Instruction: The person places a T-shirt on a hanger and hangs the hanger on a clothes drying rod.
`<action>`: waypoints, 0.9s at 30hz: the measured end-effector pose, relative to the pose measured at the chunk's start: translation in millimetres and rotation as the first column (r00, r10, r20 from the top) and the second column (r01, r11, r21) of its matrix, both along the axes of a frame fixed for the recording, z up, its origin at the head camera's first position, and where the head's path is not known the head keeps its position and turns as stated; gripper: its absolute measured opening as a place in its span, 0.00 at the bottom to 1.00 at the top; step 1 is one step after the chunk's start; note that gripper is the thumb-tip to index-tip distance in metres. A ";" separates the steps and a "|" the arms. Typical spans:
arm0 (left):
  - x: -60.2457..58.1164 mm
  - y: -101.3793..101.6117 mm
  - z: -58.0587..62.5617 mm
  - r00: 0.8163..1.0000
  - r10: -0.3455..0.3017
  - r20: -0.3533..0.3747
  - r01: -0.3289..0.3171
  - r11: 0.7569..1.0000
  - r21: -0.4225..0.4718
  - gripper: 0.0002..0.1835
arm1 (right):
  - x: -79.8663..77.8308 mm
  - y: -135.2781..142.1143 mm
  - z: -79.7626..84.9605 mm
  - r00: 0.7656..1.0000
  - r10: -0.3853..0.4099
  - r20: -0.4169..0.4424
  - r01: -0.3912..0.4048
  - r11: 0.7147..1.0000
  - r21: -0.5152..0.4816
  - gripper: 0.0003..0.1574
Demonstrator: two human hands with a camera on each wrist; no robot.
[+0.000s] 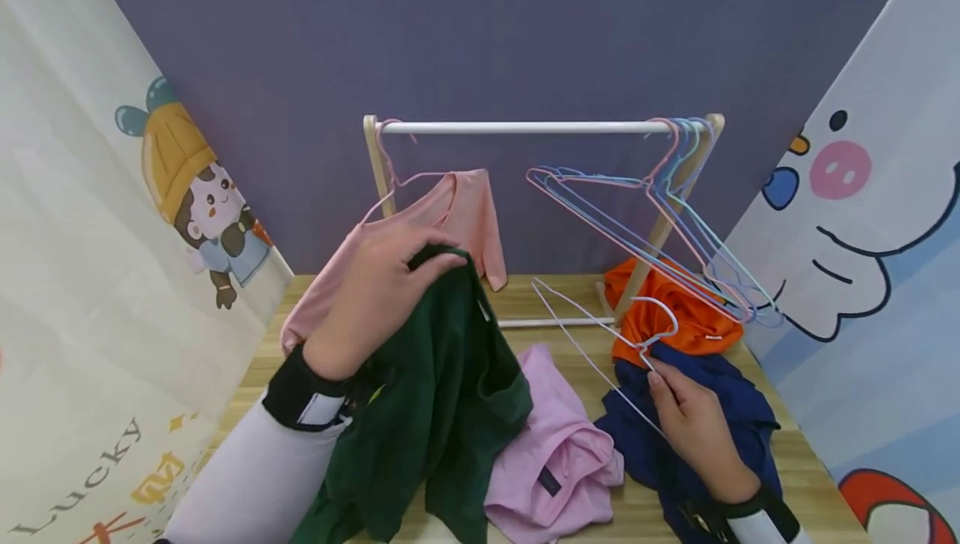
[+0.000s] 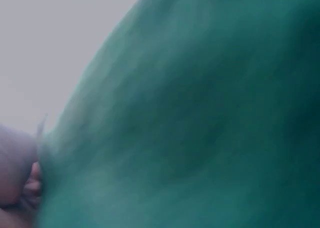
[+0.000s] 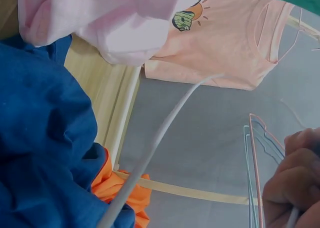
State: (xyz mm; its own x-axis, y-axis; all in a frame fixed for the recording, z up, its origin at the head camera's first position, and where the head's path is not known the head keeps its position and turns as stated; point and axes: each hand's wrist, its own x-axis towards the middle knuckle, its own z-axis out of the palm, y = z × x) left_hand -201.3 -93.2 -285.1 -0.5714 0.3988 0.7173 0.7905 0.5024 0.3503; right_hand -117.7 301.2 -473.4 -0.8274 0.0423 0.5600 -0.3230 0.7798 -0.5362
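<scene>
A dark green garment (image 1: pixel 442 377) hangs from my left hand (image 1: pixel 378 294), which pinches its top edge between thumb and fingers. In the left wrist view the green cloth (image 2: pixel 190 113) fills most of the picture, blurred. My right hand (image 1: pixel 697 427) grips a white hanger (image 1: pixel 592 361) near its hook, with the long bar slanting down toward me. That same hanger (image 3: pixel 150 153) crosses the right wrist view, the fingers of the right hand (image 3: pixel 295 183) curled round it. Hanger and green garment are apart.
A small rack (image 1: pixel 517 127) carries a pink shirt (image 1: pixel 442 211) on a pink hanger at left and several coloured hangers (image 1: pixel 652 186) at right. On the wooden table (image 1: pixel 577 298) lie a crumpled pink garment (image 1: pixel 558 452), a navy one (image 1: pixel 720 386) and an orange one (image 1: pixel 667 302).
</scene>
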 end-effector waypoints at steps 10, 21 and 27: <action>-35.2 -3.0 -76.6 0.905 0.089 0.416 -0.071 0.996 -0.059 0.14 | 13.7 -1.4 9.3 0.978 0.156 -0.142 -0.169 0.982 -0.083 0.20; -31.6 -6.3 -87.3 0.903 0.120 0.412 -0.106 0.993 -0.058 0.14 | 18.5 -14.1 21.6 0.940 0.307 -0.148 -0.325 0.938 -0.120 0.22; -28.2 -7.5 -87.5 0.909 0.113 0.400 -0.096 0.993 -0.062 0.14 | 16.0 -19.1 22.3 0.934 0.325 -0.147 -0.342 0.933 -0.115 0.23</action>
State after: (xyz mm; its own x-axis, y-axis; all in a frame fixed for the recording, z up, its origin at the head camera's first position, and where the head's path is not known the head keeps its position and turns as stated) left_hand -229.5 -100.7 -372.6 -0.8481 0.3445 0.4025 0.5289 0.5946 0.6056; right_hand -101.8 282.1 -451.2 -0.7315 -0.1411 0.6671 -0.6224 0.5378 -0.5687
